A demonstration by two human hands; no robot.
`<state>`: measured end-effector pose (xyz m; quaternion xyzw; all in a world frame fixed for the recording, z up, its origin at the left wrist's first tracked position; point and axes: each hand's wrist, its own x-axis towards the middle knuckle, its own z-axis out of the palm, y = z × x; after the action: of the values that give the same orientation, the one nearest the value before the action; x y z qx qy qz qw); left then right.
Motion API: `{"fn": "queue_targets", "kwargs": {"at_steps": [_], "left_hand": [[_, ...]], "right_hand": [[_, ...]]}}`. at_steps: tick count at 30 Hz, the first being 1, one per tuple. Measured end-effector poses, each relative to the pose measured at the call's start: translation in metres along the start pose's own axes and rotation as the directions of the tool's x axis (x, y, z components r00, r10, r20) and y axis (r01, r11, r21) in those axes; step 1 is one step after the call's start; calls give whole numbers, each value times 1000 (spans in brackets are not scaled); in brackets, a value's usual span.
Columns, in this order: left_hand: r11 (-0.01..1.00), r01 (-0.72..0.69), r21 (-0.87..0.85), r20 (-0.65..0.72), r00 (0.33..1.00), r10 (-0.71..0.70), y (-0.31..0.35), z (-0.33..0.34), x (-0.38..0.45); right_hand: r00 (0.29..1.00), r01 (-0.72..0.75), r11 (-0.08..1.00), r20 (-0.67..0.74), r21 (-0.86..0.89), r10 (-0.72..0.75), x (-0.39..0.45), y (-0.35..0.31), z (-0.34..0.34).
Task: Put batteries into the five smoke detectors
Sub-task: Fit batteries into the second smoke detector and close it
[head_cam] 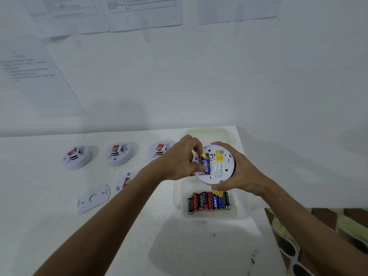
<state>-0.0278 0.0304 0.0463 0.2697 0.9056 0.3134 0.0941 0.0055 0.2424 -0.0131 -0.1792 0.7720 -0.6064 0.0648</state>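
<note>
1. Head view shows the task in an early stage, as I judge it: only one detector is being loaded, and the others lie on the white table with no battery bay visible.
2. Far to the left of the left hand, three smoke detectors stand in a row, face up: the first detector, the second detector and the third detector, which is closest to the hand.
3. Below this row, beside the left forearm, lies a loose mounting plate, and next to it a fourth detector partly hidden by the arm.
4. The left hand pinches a blue battery between thumb and fingers and presses it into the bay of the held detector. Whether the battery is fully seated, I cannot tell.
5. The right hand is closed around the rim of the held detector, back side up, above the table.
6. Under both hands a clear tray holds the spare batteries, about eight by my count, in black, red and blue, packed close side by side.
7. Count: five detectors in all, one plate, one battery in the hand. By my judgement four detectors are left to fill.
</note>
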Motion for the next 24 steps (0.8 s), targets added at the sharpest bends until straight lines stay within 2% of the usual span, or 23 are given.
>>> {"fn": "queue_targets", "kwargs": {"at_steps": [4,8,11,15,20,24], "left_hand": [[1000,-23,-8,-20,1000,23,-2,1,-1],[996,-91,-23,-157,984,86,-3,3,1],[994,-83,-65,-184,981,70,-1,4,2],[968,-75,-240,-202,979,25,1,5,6],[913,-85,-400,-286,958,-36,2,4,12],[843,-52,-535,-328,933,-151,-6,5,21]], "right_hand": [[1000,-3,1000,-11,4,3,0,1,-2],[999,2,1000,-46,22,-1,1,3,-4],[999,1,1000,-46,29,0,1,3,-6],[998,2,1000,-55,16,-1,0,3,-10],[995,-15,1000,-96,-3,14,-7,5,-22],[991,-32,999,-132,-2,31,-19,7,-34]]}}
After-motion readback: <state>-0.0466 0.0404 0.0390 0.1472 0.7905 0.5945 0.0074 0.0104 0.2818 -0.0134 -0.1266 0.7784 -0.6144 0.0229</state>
